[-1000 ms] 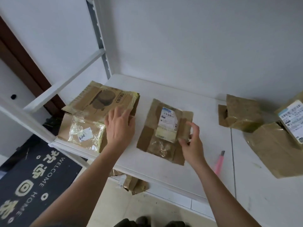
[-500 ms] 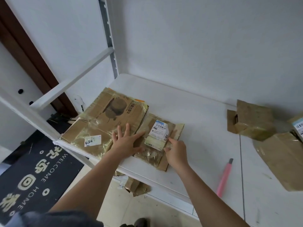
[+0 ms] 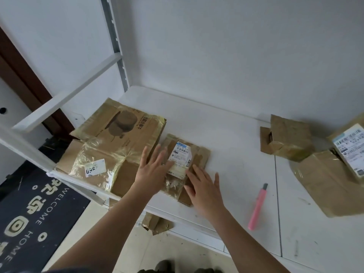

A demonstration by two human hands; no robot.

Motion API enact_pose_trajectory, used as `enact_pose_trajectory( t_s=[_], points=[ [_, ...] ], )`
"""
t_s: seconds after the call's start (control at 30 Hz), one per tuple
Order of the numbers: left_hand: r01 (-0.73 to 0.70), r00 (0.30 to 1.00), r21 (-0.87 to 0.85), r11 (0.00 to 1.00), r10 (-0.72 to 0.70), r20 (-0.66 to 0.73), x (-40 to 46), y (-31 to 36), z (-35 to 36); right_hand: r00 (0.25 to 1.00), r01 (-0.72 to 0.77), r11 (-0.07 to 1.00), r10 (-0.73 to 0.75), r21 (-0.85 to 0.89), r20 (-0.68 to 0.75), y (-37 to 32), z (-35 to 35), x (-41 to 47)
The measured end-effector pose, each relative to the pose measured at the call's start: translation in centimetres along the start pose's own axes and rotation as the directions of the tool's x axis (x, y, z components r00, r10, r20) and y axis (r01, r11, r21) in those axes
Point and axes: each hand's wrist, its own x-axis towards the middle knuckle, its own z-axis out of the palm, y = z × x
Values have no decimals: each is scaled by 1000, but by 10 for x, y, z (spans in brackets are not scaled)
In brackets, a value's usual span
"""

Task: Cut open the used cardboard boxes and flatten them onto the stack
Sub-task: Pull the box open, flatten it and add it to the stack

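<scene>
A small flattened cardboard box with a white shipping label lies on the white shelf, its left edge against the stack of flattened boxes at the shelf's left end. My left hand lies flat with spread fingers across the stack's edge and the small box. My right hand presses flat on the small box's near right corner. A pink box cutter lies on the shelf to the right of my right hand. Two uncut taped boxes stand at the right: a small one and a bigger labelled one.
A white rack post and a slanted crossbar rise at the left. Below the shelf's front edge lie cardboard scraps on the tiled floor, next to a dark welcome mat.
The small flattened box has slid left against the stack. My right hand let go of its edge and now presses flat on it; my left hand shifted onto the seam between the two.
</scene>
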Motion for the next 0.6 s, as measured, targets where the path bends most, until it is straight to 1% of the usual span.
enact_pose_trajectory(
  t_s=[0.03,0.07,0.13,0.17,0.27,0.33,0.37,0.4,0.43,0.47,0.53,0.6],
  points=[
    [-18,999,-45,999,19,33,-1,4,2,1000,7,1000,-7,-3,14,2,2,0],
    [0,995,-129,992,12,97,-2,7,3,1000,11,1000,-11,-5,24,3,3,1],
    [79,975,-285,955,-15,221,-3,9,5,1000,9,1000,-9,-2,30,2,4,4],
    [98,969,-302,948,-21,248,-2,10,5,999,8,1000,-8,2,33,2,4,6],
    [105,954,-241,965,-29,299,0,13,-3,996,5,999,-8,43,87,3,2,7],
    [104,946,-219,970,-29,322,0,14,-14,990,-6,989,-16,148,143,6,-7,9],
    [99,947,-205,974,-29,319,-1,14,-21,990,-12,970,-23,242,142,6,-15,9],
    [88,956,-178,980,-33,291,-2,15,-28,994,-12,938,-26,346,104,8,-25,9],
    [73,973,-143,987,-39,227,-3,16,-36,999,-2,903,-14,429,33,11,-35,7],
    [60,990,-110,992,-45,131,-5,19,-44,999,11,879,15,477,-52,14,-45,3],
    [33,996,-111,993,-42,-81,-8,27,-63,976,55,880,53,473,-212,22,-67,-9],
    [-46,966,-170,984,1,-257,-8,42,-80,933,80,909,76,409,-352,31,-88,-25]
  ],
)
